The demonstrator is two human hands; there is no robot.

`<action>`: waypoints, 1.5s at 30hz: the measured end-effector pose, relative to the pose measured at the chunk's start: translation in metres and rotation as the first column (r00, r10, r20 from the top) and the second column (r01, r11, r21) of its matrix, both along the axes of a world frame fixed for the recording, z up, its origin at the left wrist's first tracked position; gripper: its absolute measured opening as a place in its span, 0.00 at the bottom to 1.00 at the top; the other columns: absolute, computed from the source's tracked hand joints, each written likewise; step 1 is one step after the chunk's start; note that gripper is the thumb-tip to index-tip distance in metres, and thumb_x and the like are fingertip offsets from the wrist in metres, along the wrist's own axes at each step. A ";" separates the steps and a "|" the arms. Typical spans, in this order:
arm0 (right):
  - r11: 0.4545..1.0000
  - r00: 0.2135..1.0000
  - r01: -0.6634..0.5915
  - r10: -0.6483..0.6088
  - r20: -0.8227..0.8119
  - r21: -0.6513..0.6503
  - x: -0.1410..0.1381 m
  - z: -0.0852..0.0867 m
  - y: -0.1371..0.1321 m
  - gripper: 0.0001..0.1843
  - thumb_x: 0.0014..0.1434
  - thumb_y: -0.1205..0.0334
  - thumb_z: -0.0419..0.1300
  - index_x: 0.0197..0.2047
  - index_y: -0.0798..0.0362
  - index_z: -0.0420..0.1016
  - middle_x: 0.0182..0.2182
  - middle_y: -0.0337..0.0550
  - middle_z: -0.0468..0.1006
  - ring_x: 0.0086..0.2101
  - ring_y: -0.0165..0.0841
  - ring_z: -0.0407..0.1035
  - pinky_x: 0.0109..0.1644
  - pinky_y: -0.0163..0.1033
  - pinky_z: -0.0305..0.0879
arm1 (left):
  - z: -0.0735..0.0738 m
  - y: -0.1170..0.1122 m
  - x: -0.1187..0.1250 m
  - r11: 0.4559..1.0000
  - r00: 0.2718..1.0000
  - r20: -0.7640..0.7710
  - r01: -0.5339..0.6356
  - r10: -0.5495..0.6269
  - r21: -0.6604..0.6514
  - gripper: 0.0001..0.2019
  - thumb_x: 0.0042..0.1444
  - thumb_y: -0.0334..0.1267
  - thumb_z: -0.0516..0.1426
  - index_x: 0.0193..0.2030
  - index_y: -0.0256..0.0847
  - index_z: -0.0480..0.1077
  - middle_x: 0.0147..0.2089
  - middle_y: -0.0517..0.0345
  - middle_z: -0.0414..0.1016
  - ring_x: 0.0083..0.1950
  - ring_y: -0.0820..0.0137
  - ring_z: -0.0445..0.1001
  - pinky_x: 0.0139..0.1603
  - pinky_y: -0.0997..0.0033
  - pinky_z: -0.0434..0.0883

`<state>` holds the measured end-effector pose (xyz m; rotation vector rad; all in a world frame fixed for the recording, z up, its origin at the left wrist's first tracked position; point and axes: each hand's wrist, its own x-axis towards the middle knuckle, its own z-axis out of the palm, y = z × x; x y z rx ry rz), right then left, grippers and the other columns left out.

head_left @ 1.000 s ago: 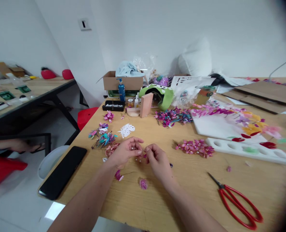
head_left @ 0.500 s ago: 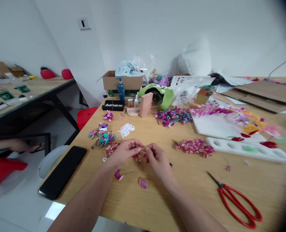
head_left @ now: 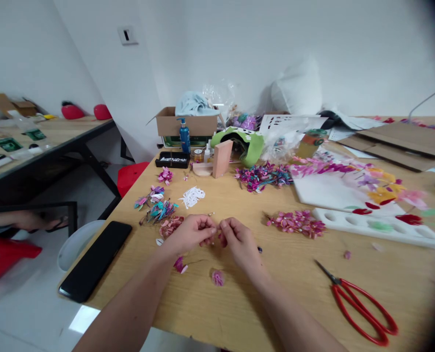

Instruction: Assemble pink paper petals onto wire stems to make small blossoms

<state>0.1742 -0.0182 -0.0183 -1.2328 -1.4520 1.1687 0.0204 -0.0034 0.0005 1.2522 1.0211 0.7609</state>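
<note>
Left hand [head_left: 192,233]: thumb and fingers pinched on a small pink flower piece [head_left: 207,241].
Right hand [head_left: 239,242]: fingertips pinched on the same work, just beside the left; fine detail is too small to read.
Flower piece: between the two hands, over the near middle of the counter [head_left: 298,266].
Black tray [head_left: 171,165]: white slips lying inside.
Cardboard box [head_left: 166,125]: open, light blue cloth heaped in and above it.
Green-topped jar [head_left: 308,148]: yellowish contents, beside a clear plastic bag [head_left: 279,144].
Small jar [head_left: 198,156]: next to the black tray; contents unclear.
Blue pump bottle [head_left: 185,136]: upright before the box.
White strip [head_left: 334,226]: a row of round hollows, a pale green piece [head_left: 381,226] lying at one.
</note>
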 end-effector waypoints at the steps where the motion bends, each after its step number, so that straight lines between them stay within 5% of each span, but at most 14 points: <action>1: 1.000 0.999 -0.011 0.011 -0.033 -0.014 0.000 0.000 0.001 0.18 0.61 0.48 0.47 0.29 0.53 0.65 0.18 0.35 0.65 0.20 0.30 0.61 0.25 0.35 0.58 | 0.001 0.000 0.000 1.000 1.000 -0.002 -0.007 0.007 0.002 0.14 0.46 0.45 0.62 0.29 0.34 0.67 0.22 0.62 0.67 0.22 0.78 0.63 0.24 0.77 0.60; 8: 1.000 1.000 -0.004 0.004 -0.027 -0.001 0.000 0.001 0.002 0.14 0.55 0.52 0.56 0.29 0.54 0.67 0.20 0.37 0.67 0.21 0.29 0.62 0.24 0.34 0.58 | 0.005 -0.001 0.002 0.997 0.997 -0.002 -0.075 0.075 0.004 0.12 0.45 0.43 0.62 0.27 0.35 0.67 0.21 0.64 0.65 0.20 0.78 0.63 0.22 0.77 0.59; 36: 0.992 0.990 -0.081 0.070 -0.121 -0.097 -0.002 -0.003 0.002 0.13 0.55 0.51 0.54 0.28 0.51 0.62 0.15 0.31 0.64 0.17 0.28 0.59 0.23 0.34 0.56 | 0.004 0.002 0.002 0.958 0.966 -0.006 -0.256 0.259 0.131 0.09 0.49 0.41 0.58 0.28 0.37 0.65 0.22 0.63 0.67 0.23 0.76 0.65 0.22 0.78 0.61; 45: 0.998 0.989 0.030 -0.038 -0.141 -0.061 0.002 0.006 0.002 0.18 0.57 0.47 0.53 0.30 0.54 0.68 0.25 0.40 0.72 0.27 0.32 0.67 0.31 0.36 0.63 | 0.005 0.002 0.002 0.986 0.987 0.006 -0.158 0.158 0.054 0.14 0.46 0.46 0.61 0.28 0.37 0.66 0.21 0.64 0.67 0.21 0.77 0.64 0.23 0.77 0.61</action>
